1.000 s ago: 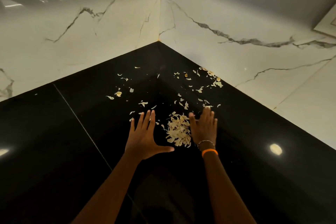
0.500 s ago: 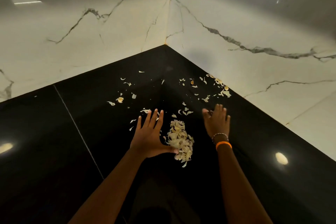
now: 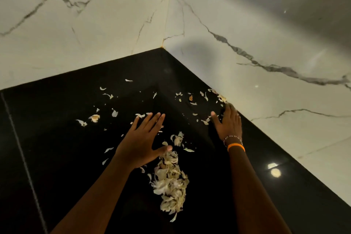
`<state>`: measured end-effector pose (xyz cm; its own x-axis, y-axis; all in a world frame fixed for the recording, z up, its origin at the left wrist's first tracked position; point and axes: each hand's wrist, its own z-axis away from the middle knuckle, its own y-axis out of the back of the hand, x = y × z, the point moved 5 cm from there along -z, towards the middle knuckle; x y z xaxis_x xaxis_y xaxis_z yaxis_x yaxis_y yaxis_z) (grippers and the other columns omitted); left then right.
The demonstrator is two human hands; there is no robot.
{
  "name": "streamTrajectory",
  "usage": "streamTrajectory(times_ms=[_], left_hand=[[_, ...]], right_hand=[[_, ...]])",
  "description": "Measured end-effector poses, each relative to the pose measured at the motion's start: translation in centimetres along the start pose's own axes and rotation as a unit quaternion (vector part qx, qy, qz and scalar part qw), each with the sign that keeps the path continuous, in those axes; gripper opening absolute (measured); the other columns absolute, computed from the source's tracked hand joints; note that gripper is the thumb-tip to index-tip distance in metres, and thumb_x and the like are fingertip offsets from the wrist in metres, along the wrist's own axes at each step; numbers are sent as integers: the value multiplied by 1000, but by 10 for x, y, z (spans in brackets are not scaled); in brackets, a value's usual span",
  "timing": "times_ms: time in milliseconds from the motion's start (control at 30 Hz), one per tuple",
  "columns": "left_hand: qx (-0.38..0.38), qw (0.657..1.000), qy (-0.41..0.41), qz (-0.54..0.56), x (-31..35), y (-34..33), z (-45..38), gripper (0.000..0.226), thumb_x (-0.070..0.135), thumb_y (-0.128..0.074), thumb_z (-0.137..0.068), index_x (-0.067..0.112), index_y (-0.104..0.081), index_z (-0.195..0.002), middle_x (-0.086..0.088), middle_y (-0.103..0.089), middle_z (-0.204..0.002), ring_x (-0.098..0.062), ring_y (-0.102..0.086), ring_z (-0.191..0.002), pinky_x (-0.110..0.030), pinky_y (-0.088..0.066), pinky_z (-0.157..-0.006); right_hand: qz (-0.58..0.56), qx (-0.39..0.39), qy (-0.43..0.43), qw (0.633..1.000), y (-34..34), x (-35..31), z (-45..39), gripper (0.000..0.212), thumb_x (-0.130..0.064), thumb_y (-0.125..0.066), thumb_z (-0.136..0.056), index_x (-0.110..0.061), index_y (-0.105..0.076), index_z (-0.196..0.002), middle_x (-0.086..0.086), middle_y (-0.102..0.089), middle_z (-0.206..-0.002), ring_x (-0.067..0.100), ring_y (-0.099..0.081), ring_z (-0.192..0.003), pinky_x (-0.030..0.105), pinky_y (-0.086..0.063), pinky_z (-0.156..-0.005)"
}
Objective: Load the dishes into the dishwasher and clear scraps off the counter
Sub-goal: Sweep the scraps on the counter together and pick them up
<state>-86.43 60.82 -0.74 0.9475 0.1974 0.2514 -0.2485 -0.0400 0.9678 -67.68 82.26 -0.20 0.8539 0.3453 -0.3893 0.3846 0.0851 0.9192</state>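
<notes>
A heap of pale peel scraps [image 3: 171, 184] lies on the glossy black counter [image 3: 57, 157], between my two forearms. My left hand [image 3: 144, 138] lies flat on the counter with fingers straight and spread, its thumb touching the top of the heap. My right hand [image 3: 228, 124] is flat too, fingers stretched toward the right wall, close to scraps along the wall edge [image 3: 220, 98]. Loose scraps [image 3: 94, 118] are strewn over the far left and middle of the counter. No dishes or dishwasher are in view.
Two white marble walls [image 3: 95, 34] meet in a corner [image 3: 162, 47] behind the counter. A seam [image 3: 19, 146] runs across the counter on the left. A ceiling light is reflected in the counter [image 3: 274, 172] at the right.
My right hand has reached further out toward the right wall. My left hand has stayed by the heap, which now lies nearer to me in the view.
</notes>
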Motion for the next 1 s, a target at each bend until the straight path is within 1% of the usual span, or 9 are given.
streamTrajectory(times_ms=[233, 400, 467, 533, 633, 700, 867, 933, 1000], left_hand=[[7, 1000, 2, 14, 0, -1, 1, 97, 85, 2, -67, 27, 24, -142, 7, 17, -154, -13, 15, -143, -42, 8, -116], [3, 1000, 3, 8, -1, 0, 2, 99, 87, 14, -61, 28, 27, -140, 6, 15, -156, -13, 13, -144, -42, 7, -117], [-2, 1000, 4, 12, 1, 2, 2, 98, 87, 13, -61, 29, 27, -139, 6, 14, -156, -13, 13, -144, -41, 8, -116], [-7, 1000, 6, 17, 1, 3, 2, 98, 87, 10, -61, 29, 26, -139, 5, 12, -157, -14, 12, -144, -40, 9, -115], [-15, 1000, 12, 11, 1, 4, 2, 94, 84, 1, -67, 28, 26, -138, 4, 11, -157, -14, 11, -145, -42, 7, -116], [-12, 1000, 14, 12, 2, 4, 4, 92, 81, -5, -71, 28, 26, -139, 5, 11, -157, -13, 11, -145, -42, 7, -117], [-6, 1000, 13, 22, 2, 5, 5, 93, 80, -11, -73, 25, 25, -139, 6, 12, -157, -13, 13, -144, -41, 7, -118], [-4, 1000, 12, 21, 2, 6, 4, 93, 80, -11, -74, 25, 26, -139, 7, 16, -156, -12, 16, -143, -40, 9, -117], [-4, 1000, 13, 26, 2, 6, 3, 94, 81, -12, -74, 25, 26, -139, 10, 20, -153, -10, 18, -142, -37, 13, -115]], right_hand=[[-54, -78, 102, 990, -7, -30, 13, 68, -42, -45, -93, -18, -14, -148, 5, -20, -155, 25, -24, -141, 46, -25, -115], [-131, -99, 265, 950, -6, -67, 77, 64, -48, -40, -88, -26, -25, -145, -7, -24, -153, 6, -24, -137, 30, -19, -113], [-173, -53, 224, 958, 1, -56, 63, 59, -43, -43, -90, -24, -29, -144, -4, -26, -152, 6, -21, -137, 26, -13, -111], [-208, -33, 91, 973, 2, -37, 31, 57, -39, -42, -94, -18, -26, -145, 4, -26, -152, 15, -22, -139, 30, -18, -112], [-79, -55, 14, 995, -10, -36, 2, 65, -45, -34, -96, -10, -16, -147, 11, -19, -155, 25, -16, -144, 42, -16, -118], [-32, -85, 78, 993, -21, -58, 6, 66, -45, -30, -97, -8, -9, -148, 10, -11, -157, 23, -8, -145, 39, -9, -119], [-94, -179, 269, 942, -38, -98, 56, 62, -49, -21, -95, -19, -12, -148, -8, -13, -154, 8, -6, -143, 24, -2, -115], [-131, -111, 260, 950, -23, -89, 33, 66, -53, -20, -89, -20, -23, -146, -9, -23, -149, 11, -14, -142, 26, -6, -113], [-93, -14, 207, 974, -7, -63, -10, 62, -47, -26, -89, -16, -34, -142, 4, -35, -148, 21, -25, -140, 31, -16, -113]])
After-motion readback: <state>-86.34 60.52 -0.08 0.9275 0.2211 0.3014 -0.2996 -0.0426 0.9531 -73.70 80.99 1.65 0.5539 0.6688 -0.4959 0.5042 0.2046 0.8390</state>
